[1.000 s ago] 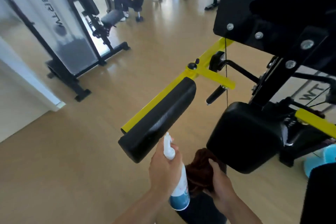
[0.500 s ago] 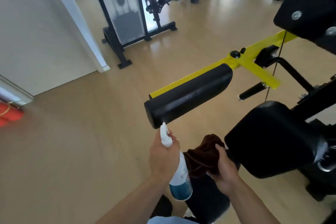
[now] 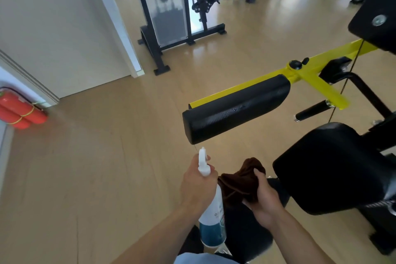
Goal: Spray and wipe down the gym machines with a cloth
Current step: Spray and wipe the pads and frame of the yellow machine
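Against the wall at the left edge of the floor point(image 3: 85, 167) lie two red fire extinguishers point(image 3: 18, 111), bound with yellow bands. Farther back, beside a white door frame point(image 3: 113, 17), stands a weight machine point(image 3: 169, 10) with a black frame and a pale panel.

Low in the middle, the left hand point(image 3: 198, 186) grips the neck of a spray bottle point(image 3: 211, 218), its fingers curled round the white trigger head, whose nozzle points up toward the near end of a long black pad point(image 3: 235, 107). The nozzle sits just below that end, not touching it. The pad is mounted on a yellow bar point(image 3: 310, 70).

Just right of the bottle, the right hand point(image 3: 263, 197) clutches a bunched brown cloth point(image 3: 240, 182), fingers closed over its top and thumb underneath. The cloth hangs in the air near the bottle, apart from the pad.

At the right edge sits a large black seat cushion point(image 3: 334, 167), with a short black handle point(image 3: 312, 110) above it.
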